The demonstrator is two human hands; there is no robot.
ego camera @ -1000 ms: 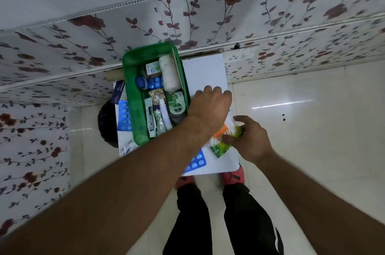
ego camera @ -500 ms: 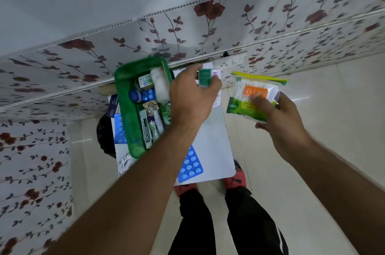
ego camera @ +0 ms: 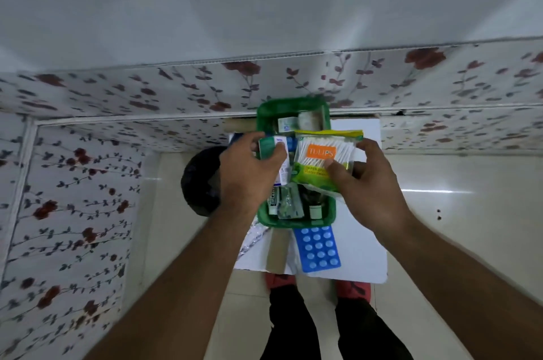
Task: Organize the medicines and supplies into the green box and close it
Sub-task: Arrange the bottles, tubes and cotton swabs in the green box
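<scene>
The green box (ego camera: pixel 266 220) sits on a small white table (ego camera: pixel 360 245), holding tubes, strips and a white roll. My left hand (ego camera: pixel 249 171) grips a small green and white medicine carton (ego camera: pixel 271 148) above the box's left side. My right hand (ego camera: pixel 370 174) holds a clear packet of cotton swabs (ego camera: pixel 321 158) with an orange label, over the box's middle and right. A blue blister strip of pills (ego camera: pixel 317 248) lies on the table just in front of the box. No lid can be made out.
A silver foil strip (ego camera: pixel 253 240) and a brown card piece (ego camera: pixel 277 251) lie at the table's front left. A black round object (ego camera: pixel 199 180) stands on the floor left of the table. A floral-papered wall (ego camera: pixel 176 92) runs behind. My feet (ego camera: pixel 352 289) are under the table's front edge.
Both hands lifted their items off the table and brought them over the box. The swab packet moved left from beside the table to above the box. The view has shifted.
</scene>
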